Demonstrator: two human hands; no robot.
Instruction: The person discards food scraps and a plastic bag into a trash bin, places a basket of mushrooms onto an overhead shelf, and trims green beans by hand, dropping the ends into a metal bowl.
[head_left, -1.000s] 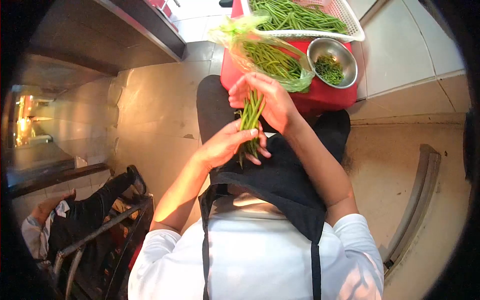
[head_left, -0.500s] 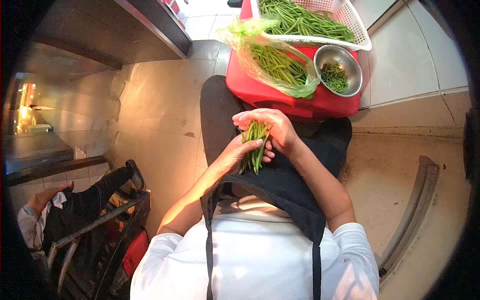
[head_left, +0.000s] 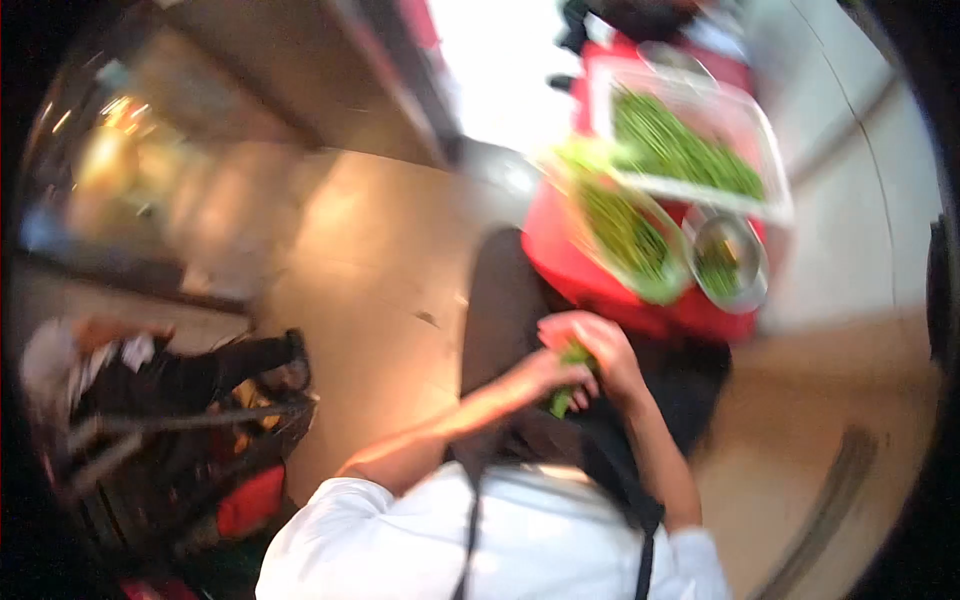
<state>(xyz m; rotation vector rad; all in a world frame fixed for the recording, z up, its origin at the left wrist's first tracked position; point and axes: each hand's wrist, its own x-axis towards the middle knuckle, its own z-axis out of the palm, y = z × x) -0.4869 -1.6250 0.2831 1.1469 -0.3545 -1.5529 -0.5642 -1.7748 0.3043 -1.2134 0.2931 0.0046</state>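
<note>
A bunch of green beans [head_left: 562,398] is held over the lap between both hands. My left hand [head_left: 545,374] has its fingers wrapped round the lower part of the bunch. My right hand [head_left: 598,350] is cupped against the upper end, its fingers bent over the bean tips. Past my knees, an open plastic bag of green beans [head_left: 630,235] lies on a red surface [head_left: 560,245]. Beside it is a metal bowl [head_left: 757,285] with small green pieces. Behind both, a white basket [head_left: 775,150] holds many long green beans. The view is blurred by motion.
Another person [head_left: 190,375] in dark trousers is at the left, near a metal-framed chair [head_left: 170,420]. A dark counter [head_left: 370,110] stands at upper left. White wall tiles [head_left: 820,200] are on the right. Dark items show behind the basket.
The camera view has swung, so the basket, bag and bowl appear lower and further right. My right hand has closed in from above the beans onto their upper end.
</note>
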